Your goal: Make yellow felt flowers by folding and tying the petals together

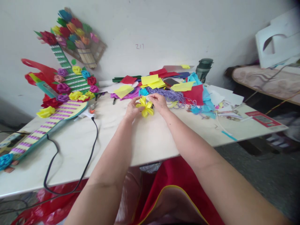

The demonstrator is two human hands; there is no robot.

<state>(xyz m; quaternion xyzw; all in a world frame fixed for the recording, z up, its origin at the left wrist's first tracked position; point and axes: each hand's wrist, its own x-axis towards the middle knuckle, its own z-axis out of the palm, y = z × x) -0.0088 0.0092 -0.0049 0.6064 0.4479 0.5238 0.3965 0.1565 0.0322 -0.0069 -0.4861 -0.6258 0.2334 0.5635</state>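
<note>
A yellow paper flower [147, 109] with spread petals is held just above the white table [150, 140]. My left hand [133, 108] grips it from the left side, fingers closed on its petals. At the flower's upper right, my right hand [158, 101] has its thumb and fingertips pinched together by a petal. Whether a separate small piece sits in that pinch is too small to make out. Directly behind the hands lie a bundle of purple yarn [172, 96] and yellow paper pieces [123, 91].
Paper-flower decorations [67, 81] stand at the left, with a glue gun [87, 113] and its black cord [93, 150] nearby. Coloured paper [193, 95] is heaped along the back. A dark green bottle [204, 69] stands behind it. A red-and-white box [264, 120] lies at the right edge.
</note>
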